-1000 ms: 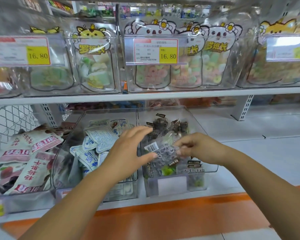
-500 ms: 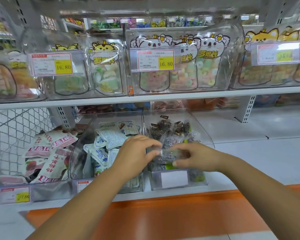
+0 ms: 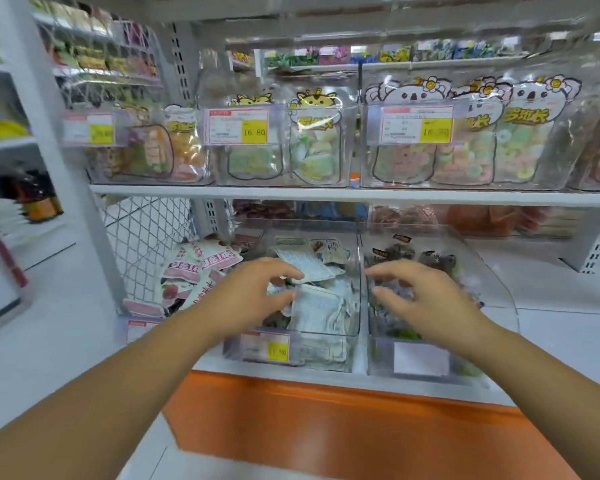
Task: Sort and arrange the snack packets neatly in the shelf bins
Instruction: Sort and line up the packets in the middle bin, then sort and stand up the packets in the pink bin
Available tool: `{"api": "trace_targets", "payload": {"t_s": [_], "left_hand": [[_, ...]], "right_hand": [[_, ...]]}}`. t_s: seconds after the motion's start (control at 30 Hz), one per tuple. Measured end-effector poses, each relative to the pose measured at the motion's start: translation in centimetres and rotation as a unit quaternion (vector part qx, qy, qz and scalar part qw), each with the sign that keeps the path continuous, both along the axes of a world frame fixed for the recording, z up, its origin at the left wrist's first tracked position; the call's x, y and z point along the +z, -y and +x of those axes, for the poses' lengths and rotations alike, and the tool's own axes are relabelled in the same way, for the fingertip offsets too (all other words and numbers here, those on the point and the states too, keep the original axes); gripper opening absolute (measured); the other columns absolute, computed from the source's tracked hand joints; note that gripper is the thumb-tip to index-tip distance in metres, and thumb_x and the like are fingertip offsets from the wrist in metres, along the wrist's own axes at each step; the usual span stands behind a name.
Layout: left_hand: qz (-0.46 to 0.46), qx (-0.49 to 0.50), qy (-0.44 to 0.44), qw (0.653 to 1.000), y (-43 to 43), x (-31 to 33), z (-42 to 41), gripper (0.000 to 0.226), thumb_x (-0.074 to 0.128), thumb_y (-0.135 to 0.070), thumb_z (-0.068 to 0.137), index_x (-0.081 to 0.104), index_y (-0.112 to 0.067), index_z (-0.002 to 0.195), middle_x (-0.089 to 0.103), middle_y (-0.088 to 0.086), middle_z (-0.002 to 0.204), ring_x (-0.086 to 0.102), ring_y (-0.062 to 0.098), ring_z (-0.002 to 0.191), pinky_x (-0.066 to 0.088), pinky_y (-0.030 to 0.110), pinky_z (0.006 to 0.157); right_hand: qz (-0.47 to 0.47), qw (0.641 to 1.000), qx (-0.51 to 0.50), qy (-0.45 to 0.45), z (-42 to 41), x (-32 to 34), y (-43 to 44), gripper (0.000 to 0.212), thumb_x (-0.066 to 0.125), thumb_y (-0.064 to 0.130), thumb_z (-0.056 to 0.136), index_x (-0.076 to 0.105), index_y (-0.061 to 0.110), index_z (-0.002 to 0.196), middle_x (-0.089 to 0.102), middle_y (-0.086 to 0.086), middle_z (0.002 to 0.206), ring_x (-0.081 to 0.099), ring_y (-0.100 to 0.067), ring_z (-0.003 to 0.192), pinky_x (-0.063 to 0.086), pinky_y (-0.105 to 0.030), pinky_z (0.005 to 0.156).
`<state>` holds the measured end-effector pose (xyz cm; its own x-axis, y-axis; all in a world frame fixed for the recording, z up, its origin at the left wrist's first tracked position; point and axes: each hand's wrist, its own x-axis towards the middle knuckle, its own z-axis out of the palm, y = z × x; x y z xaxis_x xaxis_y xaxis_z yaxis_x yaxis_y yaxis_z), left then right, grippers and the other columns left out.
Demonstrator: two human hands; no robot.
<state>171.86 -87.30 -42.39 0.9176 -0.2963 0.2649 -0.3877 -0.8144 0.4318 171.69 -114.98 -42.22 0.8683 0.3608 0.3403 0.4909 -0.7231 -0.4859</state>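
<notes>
Hovering left hand, fingers loosely curled, grip unclear, just left of white-blue packets in middle bin. Holding right hand spread directly above dark packets in right bin.

I am seeing open room above the clear plastic bin of blue-and-white packets and the clear plastic bin of dark packets. The white shelf board overhead is sitting well above them. Their upright clear side walls are standing between my left hand and right hand, blocking sideways passage low down. A white wire mesh panel is closing the far left, while bare white shelf surface is lying open to the right.
</notes>
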Motion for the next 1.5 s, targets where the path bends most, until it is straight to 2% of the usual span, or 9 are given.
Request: {"api": "trace_targets", "payload": {"t_s": [0.23, 0.37, 0.5, 0.7, 0.97, 1.07, 1.17, 1.4, 1.5], "left_hand": [[0.048, 0.067, 0.044, 0.996, -10.7, -2.3, 2.6, 0.025, 0.068, -0.032, 0.085, 0.062, -0.044, 0.107, 0.049, -0.021, 0.095, 0.052, -0.003, 0.087, 0.047, 0.028, 0.077], [0.083, 0.035, 0.036, 0.995, -14.9, -3.0, 3.3, 0.041, 0.072, -0.032, 0.084, 0.059, -0.04, 0.122, 0.048, -0.022, 0.118, 0.047, 0.001, 0.106, 0.042, 0.024, 0.091], [0.052, 0.065, 0.019, 0.996, -17.0, -3.6, 4.3, 0.06, 0.076, -0.041, 0.077, 0.048, -0.04, 0.131, 0.04, -0.023, 0.119, 0.047, -0.006, 0.101, 0.042, 0.015, 0.085], [0.092, -0.026, -0.023, 0.995, -18.7, -3.4, 4.6, 0.026, 0.069, -0.038, 0.085, 0.068, -0.033, 0.111, 0.059, -0.017, 0.108, 0.047, -0.002, 0.096, 0.043, 0.025, 0.089], [0.178, -0.048, -0.028, 0.982, -22.9, -3.0, 2.1, 0.046, 0.061, -0.053, 0.086, 0.058, -0.037, 0.129, 0.058, -0.014, 0.12, 0.049, 0.005, 0.107, 0.046, 0.028, 0.088], [0.212, -0.041, -0.046, 0.975, -23.0, -2.4, 2.2, 0.035, 0.06, -0.041, 0.091, 0.061, -0.037, 0.126, 0.06, -0.013, 0.119, 0.052, 0.008, 0.106, 0.045, 0.028, 0.087], [0.242, -0.023, -0.036, 0.969, -22.3, -1.4, 2.9, 0.028, 0.059, -0.039, 0.091, 0.065, -0.036, 0.119, 0.065, -0.012, 0.112, 0.057, 0.012, 0.099, 0.047, 0.029, 0.08], [0.275, 0.037, 0.089, 0.957, -22.0, -2.9, 3.7, 0.029, 0.042, -0.046, 0.097, 0.063, -0.033, 0.112, 0.064, -0.012, 0.107, 0.06, 0.01, 0.094, 0.038, 0.024, 0.064], [0.253, 0.05, 0.099, 0.961, -21.8, -3.0, 4.0, 0.03, 0.043, -0.049, 0.096, 0.064, -0.037, 0.114, 0.065, -0.015, 0.111, 0.06, 0.008, 0.095, 0.035, 0.022, 0.063]], "right_hand": [[0.009, 0.997, 0.081, 0.006, 3.4, -1.5, -9.1, 0.026, 0.057, 0.032, 0.092, 0.056, 0.05, 0.111, 0.049, 0.038, 0.105, 0.043, 0.022, 0.1, 0.031, 0.0, 0.086], [-0.038, 0.992, 0.118, -0.006, 5.8, -2.3, -14.9, 0.027, 0.054, 0.037, 0.093, 0.058, 0.048, 0.118, 0.055, 0.028, 0.112, 0.046, 0.006, 0.11, 0.038, -0.017, 0.096], [-0.07, 0.989, 0.126, 0.043, 7.3, -1.6, -19.5, 0.03, 0.055, 0.043, 0.09, 0.062, 0.039, 0.119, 0.054, 0.018, 0.105, 0.044, -0.002, 0.105, 0.035, -0.018, 0.089], [-0.176, 0.98, 0.093, 0.007, 7.1, -0.7, -22.4, 0.047, 0.055, 0.052, 0.089, 0.044, 0.049, 0.135, 0.053, 0.018, 0.101, 0.033, -0.009, 0.109, 0.036, -0.027, 0.086], [-0.253, 0.967, 0.023, 0.036, 5.5, -1.3, -25.0, 0.065, 0.058, 0.049, 0.089, 0.025, 0.047, 0.146, 0.045, 0.002, 0.133, 0.029, -0.019, 0.12, 0.033, -0.028, 0.087], [-0.298, 0.949, 0.068, 0.074, 5.7, -1.7, -26.9, 0.052, 0.062, 0.043, 0.087, 0.046, 0.04, 0.137, 0.045, 0.002, 0.135, 0.032, -0.02, 0.122, 0.034, -0.033, 0.1], [-0.342, 0.93, 0.079, 0.111, 6.7, -2.1, -28.1, 0.037, 0.064, 0.043, 0.085, 0.061, 0.031, 0.12, 0.053, 0.002, 0.124, 0.039, -0.021, 0.117, 0.039, -0.035, 0.094], [-0.253, 0.965, -0.006, 0.072, 9.8, -1.1, -27.2, 0.024, 0.064, 0.046, 0.085, 0.05, 0.026, 0.083, 0.055, 0.007, 0.085, 0.056, -0.02, 0.09, 0.034, -0.029, 0.063], [-0.194, 0.979, -0.012, 0.065, 10.2, -0.8, -27.2, 0.026, 0.064, 0.049, 0.084, 0.054, 0.025, 0.085, 0.06, 0.006, 0.083, 0.057, -0.02, 0.082, 0.04, -0.031, 0.061]]}}
